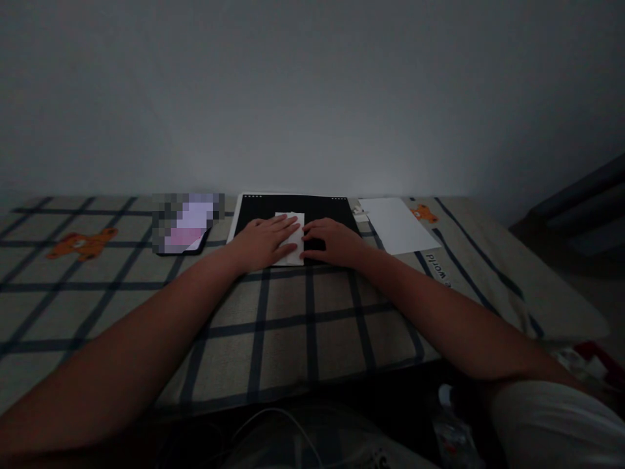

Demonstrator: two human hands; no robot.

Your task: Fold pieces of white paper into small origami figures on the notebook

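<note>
A small white piece of paper (299,242), seemingly folded, lies on a black sheet with punched holes along its far edge (293,203). My left hand (267,241) rests flat over the paper's left part, fingers stretched across it. At the paper's right edge is my right hand (334,242), its fingers curved and apart, with the tips touching or very close to that edge. Nothing shows gripped in either hand. The palm of the left one hides part of the paper.
To the right lies a larger white sheet (400,225), beside a small pale scrap (360,213). A phone (188,228) with a lit, partly blurred screen is on the left. The checked tablecloth (288,326) meets a grey wall (293,98). Below the front edge stands a clear bottle (454,430).
</note>
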